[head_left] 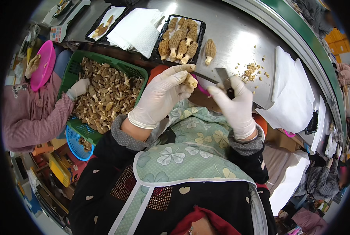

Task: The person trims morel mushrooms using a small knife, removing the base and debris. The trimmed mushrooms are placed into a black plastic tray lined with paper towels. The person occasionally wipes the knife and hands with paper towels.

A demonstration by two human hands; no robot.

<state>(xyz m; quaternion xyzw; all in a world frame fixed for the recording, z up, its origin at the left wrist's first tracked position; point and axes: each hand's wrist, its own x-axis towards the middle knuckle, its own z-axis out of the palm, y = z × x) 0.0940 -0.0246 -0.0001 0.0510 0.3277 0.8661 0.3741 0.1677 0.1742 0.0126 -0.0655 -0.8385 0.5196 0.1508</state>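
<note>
My left hand (158, 95), in a white glove, pinches a morel mushroom (191, 81) with its pale cut stem facing right. Most of the morel's cap is hidden behind my fingers. In my gloved right hand (236, 110) is a knife (222, 75), its short, broad blade pointing up and away from me, a little right of the stem. Beyond my hands, a black plastic tray (202, 29) lined with white paper holds several morels. One single morel (210, 50) lies on the steel table (222, 20) beside that tray. Pale stem trimmings (251, 72) are scattered farther right.
A green plastic crate (104, 58) heaped with morels stands at my left. A co-worker's gloved hand (79, 88) reaches into it. White paper sheets (136, 28), a second tray (106, 22) and a scale (66, 20) sit at upper left. More white paper (292, 97) hangs over the table's right part.
</note>
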